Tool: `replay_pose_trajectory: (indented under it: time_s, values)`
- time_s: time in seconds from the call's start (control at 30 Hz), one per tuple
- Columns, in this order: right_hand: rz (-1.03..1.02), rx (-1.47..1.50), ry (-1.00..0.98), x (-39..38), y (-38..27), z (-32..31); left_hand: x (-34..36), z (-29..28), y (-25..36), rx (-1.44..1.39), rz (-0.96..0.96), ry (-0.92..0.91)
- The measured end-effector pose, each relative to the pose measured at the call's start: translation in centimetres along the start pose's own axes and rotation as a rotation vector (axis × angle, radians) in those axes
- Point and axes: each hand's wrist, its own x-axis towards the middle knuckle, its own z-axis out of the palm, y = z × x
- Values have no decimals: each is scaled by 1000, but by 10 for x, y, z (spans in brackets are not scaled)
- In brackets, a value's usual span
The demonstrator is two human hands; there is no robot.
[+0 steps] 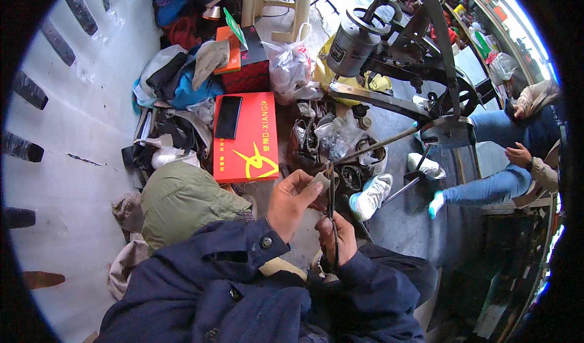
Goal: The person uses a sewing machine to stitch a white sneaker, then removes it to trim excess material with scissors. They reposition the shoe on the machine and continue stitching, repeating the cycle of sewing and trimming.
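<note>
Dark blue sleeves point(182, 276) are seen nearest the camera. Between the pinched thumb and fingers of the left hand point(287, 205), a small pale piece point(319, 185) is held, just left of the upper part of dark scissors point(331, 202). These are gripped low by the curled right hand point(344, 238), their long axis pointed away from the body; whether piece and blades touch cannot be told.

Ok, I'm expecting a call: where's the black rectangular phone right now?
In the head view, left of centre, the phone lies on the red rectangular box, beyond the bare left hand.
</note>
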Motion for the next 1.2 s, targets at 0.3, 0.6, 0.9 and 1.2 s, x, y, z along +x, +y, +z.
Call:
replay_pose_trajectory:
  time_s: [0.3,0.6,0.9,1.2]
  values:
    - [-78,-23,39,1,3,2,0,3,1,-52,2,9]
    - [-38,-47,37,-5,4,-4,1,0,1,-76,-14,-2]
    - [-53,-132,-14,-11,0,-14,5,-5,4,-88,-44,-88]
    - [-51,14,-36,-11,9,-20,5,-7,8,-34,-77,-130]
